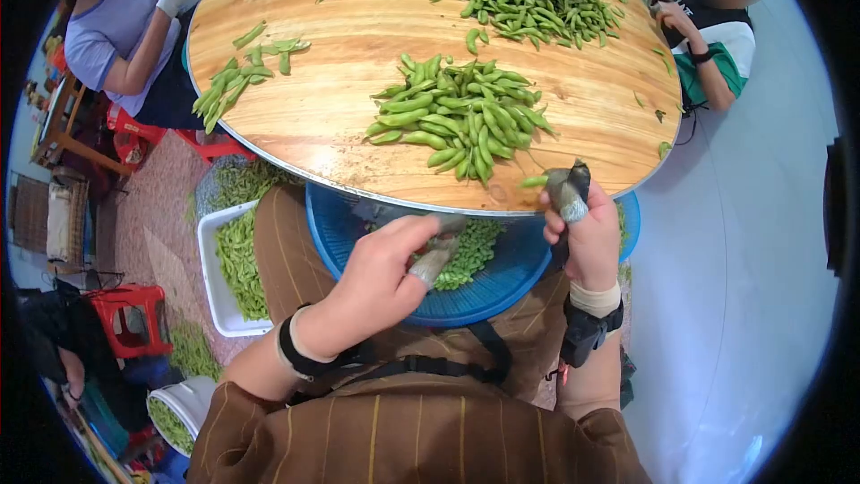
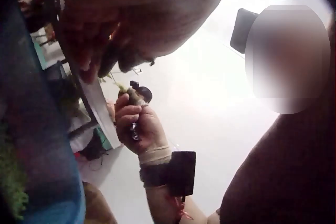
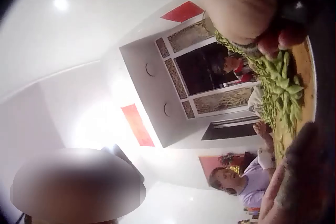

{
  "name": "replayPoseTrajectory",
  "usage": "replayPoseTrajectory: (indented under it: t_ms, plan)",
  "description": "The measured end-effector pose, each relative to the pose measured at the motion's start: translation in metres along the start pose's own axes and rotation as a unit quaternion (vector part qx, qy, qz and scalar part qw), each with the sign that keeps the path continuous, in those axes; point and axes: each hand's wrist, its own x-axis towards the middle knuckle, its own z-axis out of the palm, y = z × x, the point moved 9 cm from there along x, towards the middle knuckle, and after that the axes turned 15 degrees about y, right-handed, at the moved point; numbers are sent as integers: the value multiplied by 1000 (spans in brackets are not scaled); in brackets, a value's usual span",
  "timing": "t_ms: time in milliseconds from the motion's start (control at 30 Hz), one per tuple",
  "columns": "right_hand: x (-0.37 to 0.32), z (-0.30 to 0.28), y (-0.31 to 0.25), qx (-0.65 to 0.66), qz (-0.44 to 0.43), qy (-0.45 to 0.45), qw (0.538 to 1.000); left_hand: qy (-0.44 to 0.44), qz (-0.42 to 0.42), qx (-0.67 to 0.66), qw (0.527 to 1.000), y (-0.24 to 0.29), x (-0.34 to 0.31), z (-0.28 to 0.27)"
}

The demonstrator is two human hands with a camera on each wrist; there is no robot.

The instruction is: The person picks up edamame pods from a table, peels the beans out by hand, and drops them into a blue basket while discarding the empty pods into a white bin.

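Right hand (image 1: 587,233) pinches pod (image 1: 535,181) at table (image 1: 358,45) edge. Pod sticks out left of the fingertips, long axis roughly level, tip toward pile (image 1: 457,116). Left hand (image 1: 390,273) curled over basin (image 1: 340,233); can't tell if it holds anything.

**Striped brown clothes, strapped wrists, covered fingertips**

The person wore a brown shirt (image 1: 421,435) with thin yellowish stripes and trousers (image 1: 287,251) of the same cloth, with black harness straps (image 1: 421,363) running across the front. A black band (image 1: 291,350) circled the wrist of the left hand (image 1: 381,273). The right hand (image 1: 587,237) had a beige wrap (image 1: 596,298) above a black camera unit (image 1: 587,332) with a red cord. Grey finger guards (image 1: 430,264) covered some fingertips on both hands.
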Motion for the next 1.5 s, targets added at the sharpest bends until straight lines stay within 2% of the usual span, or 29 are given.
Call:
replayPoseTrajectory:
  t_ms: [33,100,133,167,200,233,267,333,367,433,533,600,667,733,767,800,833,867,933,967,1033,1167,1200,1267,1333,1400,1500]
  plan:
    - [-4,-1,-2,1,2,0,1000,-19,-85,-102,991,-9,2,12]
    - [-19,16,6,7,68,-120,990,-65,-256,-294,919,-7,5,31]
    - [-21,16,10,10,73,-120,990,-67,-259,-290,919,-9,8,32]
    - [-26,21,15,-12,70,-150,986,-136,-346,-374,850,-11,-1,49]
    - [-31,26,20,-34,66,-180,981,-200,-424,-449,761,-8,-14,63]
    - [-30,28,24,-41,34,-193,980,-211,-432,-490,727,-4,-17,68]
    - [-31,28,27,-37,37,-192,980,-212,-436,-487,727,-7,-20,70]
    - [-27,22,33,-8,52,-154,987,-184,-432,-432,770,-21,-22,69]
    - [-24,20,34,12,59,-135,989,-184,-435,-429,770,-22,-24,70]
    - [-21,10,28,36,50,-101,993,-166,-404,-343,832,-28,-22,65]
    - [-16,-23,9,54,29,-41,997,-153,-397,-298,854,-30,-24,62]
    - [-13,-67,-1,71,9,21,997,-160,-402,-298,851,-33,-25,63]
    - [1,-132,1,97,37,97,990,-163,-408,-300,847,-35,-27,65]
    - [14,-195,8,-99,19,182,978,-161,-404,-291,852,-36,-29,66]
    - [19,-225,24,-102,19,183,978,-162,-405,-294,851,-38,-31,69]
    - [17,-263,22,-459,-118,252,843,-153,-371,-291,869,-38,-30,70]
    - [6,-265,13,-740,-236,276,567,-143,-338,-288,885,-37,-29,69]
    - [-4,-266,13,-742,-236,272,565,-141,-341,-290,883,-39,-31,70]
    - [-23,-242,15,-605,-222,207,736,-138,-282,-223,923,-37,-29,67]
    - [-37,-209,17,-457,-68,199,864,-137,-283,-221,923,-37,-31,68]
    - [-55,-148,18,-372,-65,114,919,-123,-247,-196,941,-33,-31,67]
    - [-78,-35,29,-270,20,-115,956,-121,-227,-171,951,-27,-34,66]
    - [-77,-25,34,-269,21,-117,956,-116,-213,-155,958,-24,-34,63]
    - [-80,3,36,-250,-69,-185,948,-110,-201,-135,964,-23,-37,59]
    - [-80,13,41,-239,-64,-196,949,-86,-193,-129,969,-25,-40,54]
    - [-82,14,56,-217,44,-199,955,-85,-201,-129,967,-27,-42,52]
    - [-84,13,63,-175,84,-202,960,-89,-198,-121,968,-29,-44,54]
